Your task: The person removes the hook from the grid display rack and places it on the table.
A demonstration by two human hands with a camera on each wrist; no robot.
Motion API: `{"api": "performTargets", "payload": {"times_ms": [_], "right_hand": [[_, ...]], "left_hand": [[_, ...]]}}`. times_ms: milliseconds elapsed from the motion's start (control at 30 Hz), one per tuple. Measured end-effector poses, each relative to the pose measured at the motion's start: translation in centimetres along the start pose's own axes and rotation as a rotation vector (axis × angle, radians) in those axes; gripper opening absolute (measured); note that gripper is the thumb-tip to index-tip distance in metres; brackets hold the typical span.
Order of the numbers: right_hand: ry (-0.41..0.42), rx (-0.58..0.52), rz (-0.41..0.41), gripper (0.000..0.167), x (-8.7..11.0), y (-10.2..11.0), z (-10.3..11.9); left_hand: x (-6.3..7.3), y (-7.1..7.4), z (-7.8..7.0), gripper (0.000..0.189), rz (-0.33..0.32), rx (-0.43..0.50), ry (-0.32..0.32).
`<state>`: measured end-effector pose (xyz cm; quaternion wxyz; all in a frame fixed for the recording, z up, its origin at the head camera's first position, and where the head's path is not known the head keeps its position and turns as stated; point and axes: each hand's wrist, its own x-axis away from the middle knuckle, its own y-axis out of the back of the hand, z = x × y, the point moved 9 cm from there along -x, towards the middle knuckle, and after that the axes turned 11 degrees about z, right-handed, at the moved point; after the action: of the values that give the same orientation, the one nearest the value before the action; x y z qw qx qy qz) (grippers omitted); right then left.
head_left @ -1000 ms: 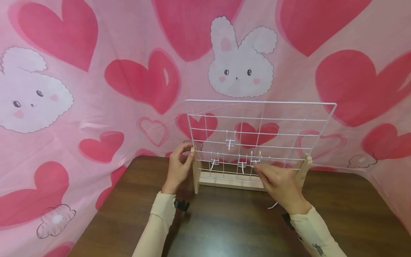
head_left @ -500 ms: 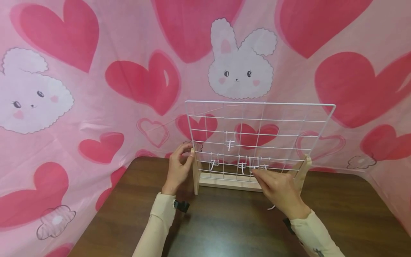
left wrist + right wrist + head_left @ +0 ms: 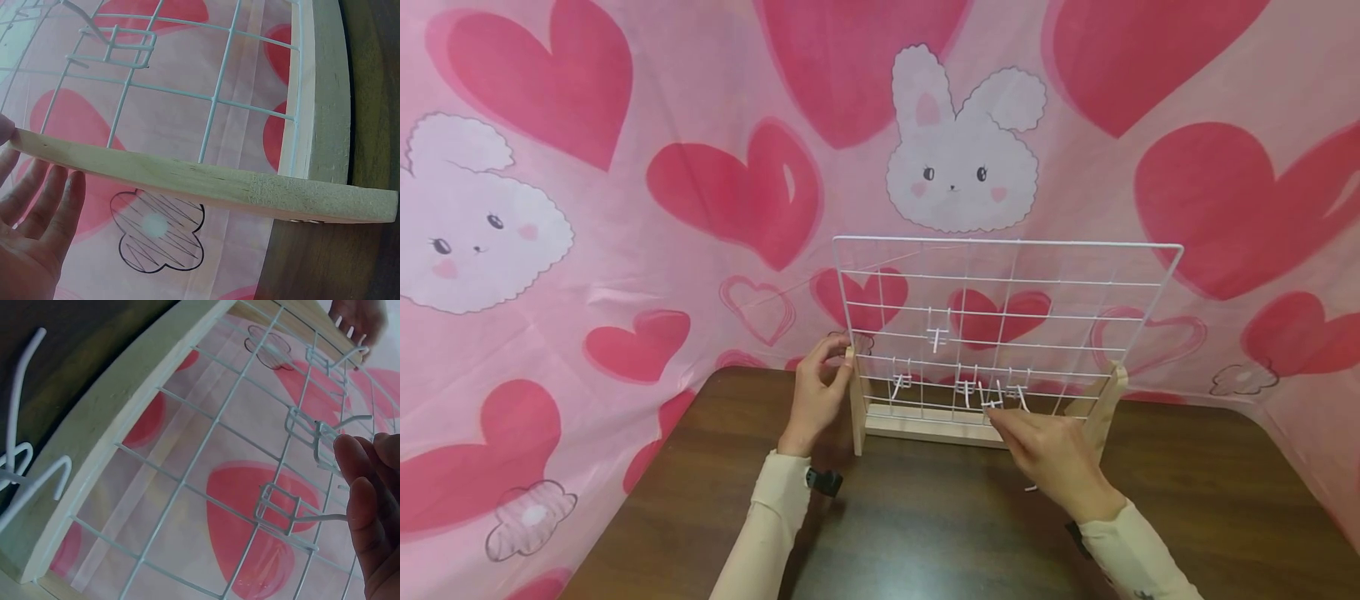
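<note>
White grid (image 3: 1004, 314), pink heart-patterned backdrop (image 3: 842, 196)

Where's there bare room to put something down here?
Bare table shows between the sleeves, in front of the rack, and outside either sleeve. It's crowded on the rack's lower rows, where hooks cluster by the right hand; a loose hook lies nearby.

brown wood-grain table (image 3: 895, 533) | pale wooden stand (image 3: 932, 425), upright | loose white hook (image 3: 17, 394), partly in view
</note>
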<state>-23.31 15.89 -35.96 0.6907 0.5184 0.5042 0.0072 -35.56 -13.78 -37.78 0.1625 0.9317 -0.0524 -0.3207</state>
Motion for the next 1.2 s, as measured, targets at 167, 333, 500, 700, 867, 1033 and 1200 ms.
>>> {"api": "performTargets", "payload": {"times_ms": [167, 333, 500, 700, 867, 1033, 1200], "right_hand": [[0.013, 0.003, 0.004, 0.046, 0.4, -0.2, 0.1], [0.042, 0.031, -0.020, 0.046, 0.7, -0.2, 0.1], [0.052, 0.035, 0.001, 0.046, 1.2, -0.4, 0.1], [0.030, 0.023, 0.041, 0.049, 1.7, -0.7, -0.2], [0.016, 0.030, 0.063, 0.048, 2.1, -1.0, -0.4], [0.019, 0.028, 0.078, 0.050, 2.5, -1.3, -0.4], [0.016, 0.022, 0.096, 0.051, 2.6, -1.6, -0.5]], "left_hand": [[0.1, 0.0, 0.0, 0.029, -0.012, 0.000, -0.011], [-0.1, 0.0, 0.1, 0.028, -0.008, -0.004, -0.009], [0.0, 0.1, 0.1, 0.028, -0.001, 0.001, -0.006], [0.0, 0.1, 0.0, 0.027, 0.001, 0.001, -0.007], [0.1, 0.0, 0.0, 0.028, -0.007, -0.001, 0.001], [0.1, -0.1, -0.1, 0.028, -0.014, -0.019, 0.007], [-0.1, -0.2, -0.1, 0.028, -0.012, -0.025, 0.026]]}}
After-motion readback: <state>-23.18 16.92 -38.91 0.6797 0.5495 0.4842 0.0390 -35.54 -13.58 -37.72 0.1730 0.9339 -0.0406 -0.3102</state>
